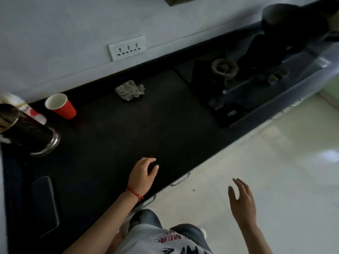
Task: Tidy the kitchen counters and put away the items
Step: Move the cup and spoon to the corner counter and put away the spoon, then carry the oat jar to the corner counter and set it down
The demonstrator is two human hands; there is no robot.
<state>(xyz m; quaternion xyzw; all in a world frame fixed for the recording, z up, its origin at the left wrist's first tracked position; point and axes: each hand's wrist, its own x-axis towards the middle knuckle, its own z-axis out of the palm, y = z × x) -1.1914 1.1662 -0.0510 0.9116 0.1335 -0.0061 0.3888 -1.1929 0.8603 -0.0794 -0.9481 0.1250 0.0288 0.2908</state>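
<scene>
Both hands are empty — the left hand loosely curled over the counter, the right hand spread wide off its edge (between items, seemingly) — so next comes a reach for the crumpled cloth or red cup.

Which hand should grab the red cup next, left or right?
Left. The left hand is empty over the counter, on the red cup's side; the right hand hangs over the floor.

On the table, a cup stands at the back left near the wall, with a crumpled cloth to its right. A stove sits at the far right. A phone lies front left, behind it a canister. A socket plate is on the wall above the cloth.
</scene>
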